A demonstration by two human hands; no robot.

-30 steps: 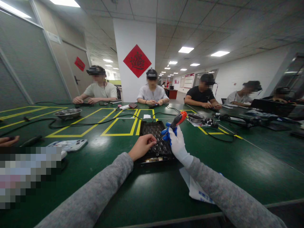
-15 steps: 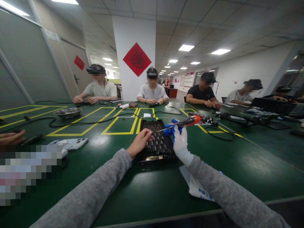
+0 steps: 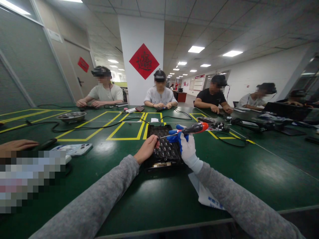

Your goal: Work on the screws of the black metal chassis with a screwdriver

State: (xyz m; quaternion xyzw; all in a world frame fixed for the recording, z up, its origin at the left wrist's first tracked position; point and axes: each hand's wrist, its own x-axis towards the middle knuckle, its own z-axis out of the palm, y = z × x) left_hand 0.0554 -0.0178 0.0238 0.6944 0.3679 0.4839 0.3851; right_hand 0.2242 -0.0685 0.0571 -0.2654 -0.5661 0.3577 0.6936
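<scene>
In my right hand (image 3: 187,146), which wears a white and blue glove, is a screwdriver (image 3: 195,128) with a black and red handle. Its thin metal shaft points left to the fingertips of my left hand (image 3: 149,146). That hand is bare, and its fingers are pinched together at the screwdriver's tip; anything small between them is too hidden to name. Below both hands lies an open black case (image 3: 163,169) with rows of small compartments holding shiny little pieces. A gold-coloured piece (image 3: 161,165) rests in its near end.
A plastic bag (image 3: 209,199) lies under my right forearm. To the left are a phone (image 3: 72,149), a metal bowl (image 3: 71,117) and another person's hand (image 3: 18,145). Cables (image 3: 104,126) cross the green table (image 3: 154,205). Several people sit along the far side.
The screwdriver and my right hand have shifted slightly left, bringing the shaft's tip to my left fingers. At the far left, the other person's hand has moved right and turned palm down.
</scene>
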